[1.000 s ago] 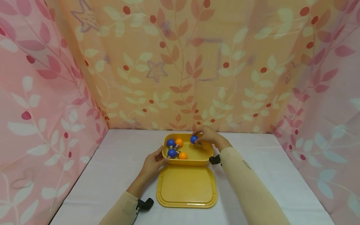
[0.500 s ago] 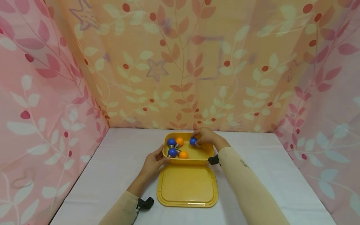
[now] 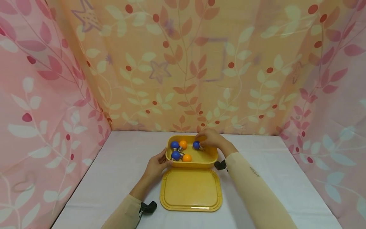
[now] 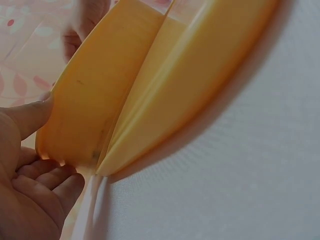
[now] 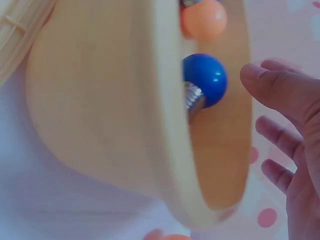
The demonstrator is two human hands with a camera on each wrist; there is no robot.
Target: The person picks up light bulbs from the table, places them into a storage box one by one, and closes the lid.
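My left hand (image 3: pixel 155 163) holds the left side of a yellow plastic box (image 3: pixel 191 165), its thumb and fingers on either side of the wall (image 4: pixel 95 90) in the left wrist view. Over the box's right back part hovers my right hand (image 3: pixel 213 139), fingers spread and holding nothing. Just below those fingers a blue light bulb (image 3: pixel 196 145) lies in the box, its metal screw base towards the right. In the right wrist view this bulb (image 5: pixel 211 80) is apart from the thumb. At the box's left end lie two more blue bulbs (image 3: pixel 175 155) and two orange bulbs (image 3: pixel 187 158).
A yellow lid (image 3: pixel 191 190) lies flat on the white tablecloth (image 3: pixel 120 171), right in front of the box. Patterned cloth (image 3: pixel 183 89) hangs behind the table and at both sides.
The right hand has lowered the blue bulb into the box and let go of it. Its fingers are now apart from the bulb. The left hand stays at the box's side.
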